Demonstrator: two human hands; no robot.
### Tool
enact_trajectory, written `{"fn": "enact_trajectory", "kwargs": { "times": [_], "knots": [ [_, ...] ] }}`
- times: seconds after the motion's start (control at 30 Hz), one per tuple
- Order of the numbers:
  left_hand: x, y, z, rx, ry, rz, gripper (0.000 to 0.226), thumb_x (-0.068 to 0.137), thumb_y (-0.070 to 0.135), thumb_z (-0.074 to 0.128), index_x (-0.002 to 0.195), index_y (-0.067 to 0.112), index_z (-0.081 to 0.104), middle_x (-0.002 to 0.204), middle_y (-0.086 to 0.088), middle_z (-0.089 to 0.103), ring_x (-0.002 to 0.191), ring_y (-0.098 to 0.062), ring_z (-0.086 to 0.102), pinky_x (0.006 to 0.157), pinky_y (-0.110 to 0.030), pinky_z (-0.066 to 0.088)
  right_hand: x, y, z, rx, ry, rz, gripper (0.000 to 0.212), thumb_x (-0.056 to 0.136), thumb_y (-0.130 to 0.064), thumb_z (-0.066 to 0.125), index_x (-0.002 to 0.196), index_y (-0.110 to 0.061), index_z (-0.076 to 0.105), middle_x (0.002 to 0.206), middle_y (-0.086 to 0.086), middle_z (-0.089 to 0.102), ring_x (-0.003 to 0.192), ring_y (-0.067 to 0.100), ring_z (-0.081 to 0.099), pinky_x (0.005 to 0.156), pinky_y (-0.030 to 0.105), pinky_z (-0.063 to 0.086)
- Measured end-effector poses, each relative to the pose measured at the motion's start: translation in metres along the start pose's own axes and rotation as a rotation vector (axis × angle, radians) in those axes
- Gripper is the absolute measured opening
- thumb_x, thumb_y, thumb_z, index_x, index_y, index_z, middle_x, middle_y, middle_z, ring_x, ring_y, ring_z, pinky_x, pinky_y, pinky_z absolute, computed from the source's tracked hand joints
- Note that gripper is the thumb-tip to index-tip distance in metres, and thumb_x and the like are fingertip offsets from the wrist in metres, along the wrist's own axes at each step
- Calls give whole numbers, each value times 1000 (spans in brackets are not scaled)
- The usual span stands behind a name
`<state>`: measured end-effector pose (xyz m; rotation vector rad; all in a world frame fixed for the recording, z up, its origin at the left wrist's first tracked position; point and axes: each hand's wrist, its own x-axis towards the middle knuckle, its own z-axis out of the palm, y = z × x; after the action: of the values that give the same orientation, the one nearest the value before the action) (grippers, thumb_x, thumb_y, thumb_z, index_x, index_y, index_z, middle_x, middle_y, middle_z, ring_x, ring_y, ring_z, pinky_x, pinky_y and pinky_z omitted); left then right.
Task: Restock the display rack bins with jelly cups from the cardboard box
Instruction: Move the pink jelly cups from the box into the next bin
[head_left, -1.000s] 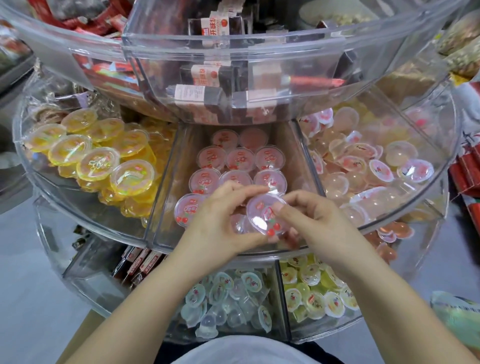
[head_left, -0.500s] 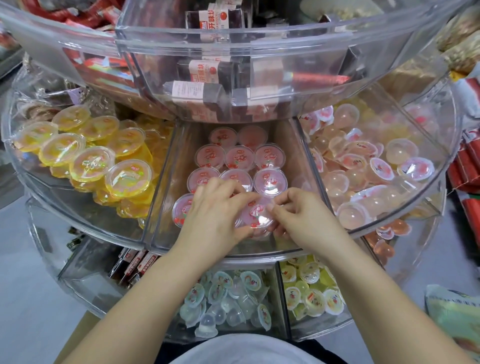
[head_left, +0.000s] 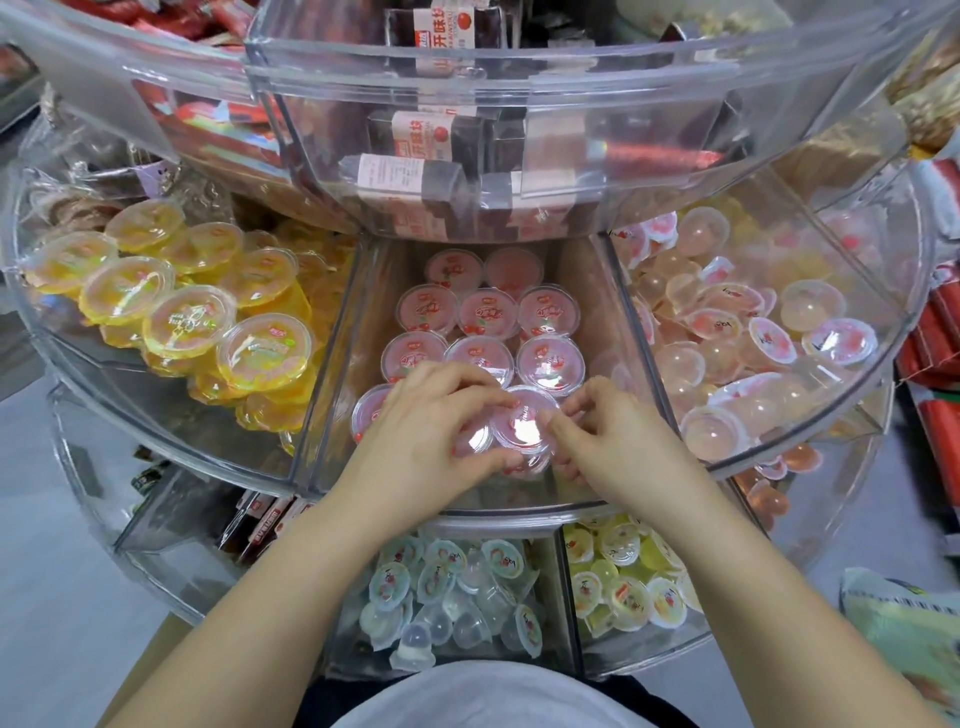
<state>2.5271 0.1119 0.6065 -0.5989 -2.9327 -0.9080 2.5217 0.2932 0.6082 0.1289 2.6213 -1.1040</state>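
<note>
Clear round rack (head_left: 878, 332), three tiers, split into wedge bins.

Middle tier, centre bin (head_left: 353, 332): pink jelly cups (head_left: 488, 312) standing lid-up in neat rows. Left bin: larger yellow cups (head_left: 182, 322), stacked and overlapping. Right bin: pale pink cups (head_left: 769, 338) tumbled loose, some dome-up.

Top tier: dark wrapped bars (head_left: 405, 179) with white and red labels; red packets to the left.

Bottom tier: clear bluish cups (head_left: 441, 582) in the middle bin, yellow-green cups (head_left: 628, 582) to the right, both loose.

Held cup (head_left: 524, 426): pink jelly, clear shiny film lid with red print, lid-up at the front of the centre bin, just before the last row. Left hand (head_left: 421, 447) curls over it from the left, fingers bent round its rim and thumb at its near edge; right hand (head_left: 613, 441) pinches its right edge with curled fingers.

Surroundings: grey floor (head_left: 52, 545) on both sides; a pale green bag (head_left: 904, 623) lower right; red packets at the right edge.
</note>
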Motion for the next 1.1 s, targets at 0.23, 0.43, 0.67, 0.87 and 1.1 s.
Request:
{"fn": "enact_trajectory", "kwargs": {
  "times": [0.23, 0.43, 0.67, 0.87, 1.1],
  "knots": [
    [-25, 6, -24, -231, 223, -52, 25, 80, 27, 71, 104, 18, 70, 103, 9, 64, 99, -7, 57, 89, -15, 41, -29, -9, -20, -144, 335, -287, 21, 88, -43, 48, 87, -22, 45, 61, -7, 56, 62, 14, 54, 55, 30, 38],
    [-109, -15, -40, -448, 607, -262, 16, 81, 32, 64, 95, 39, 67, 94, 15, 67, 87, -1, 62, 77, -7, 44, -54, -70, 29, 228, -121, -607, 10, 86, -36, 55, 90, -32, 48, 62, 0, 56, 54, 9, 49, 51, 22, 38],
    [-270, -106, -4, -589, 997, -889, 29, 84, 17, 65, 81, 46, 69, 79, 21, 70, 71, 9, 60, 65, -2, 45, -80, -95, 204, -5, -853, -684, 3, 89, -28, 57, 91, -30, 56, 61, -12, 50, 58, 2, 48, 59, 14, 37],
    [-407, -210, 80, -708, 1021, -1391, 38, 89, 5, 60, 79, 41, 65, 84, 7, 67, 80, -5, 61, 75, -20, 43, -101, -67, 385, -273, -1193, -459, 10, 90, -31, 55, 96, -24, 57, 66, -11, 49, 56, -4, 44, 60, 8, 37],
    [-487, -340, 190, -892, 637, -1716, 12, 90, 8, 57, 99, 14, 63, 81, 1, 58, 67, -16, 53, 54, -19, 39, -39, 2, 604, -610, -1099, -137, 12, 92, -16, 51, 96, -13, 61, 72, -6, 56, 71, 18, 51, 60, 30, 36]
  ]
}}
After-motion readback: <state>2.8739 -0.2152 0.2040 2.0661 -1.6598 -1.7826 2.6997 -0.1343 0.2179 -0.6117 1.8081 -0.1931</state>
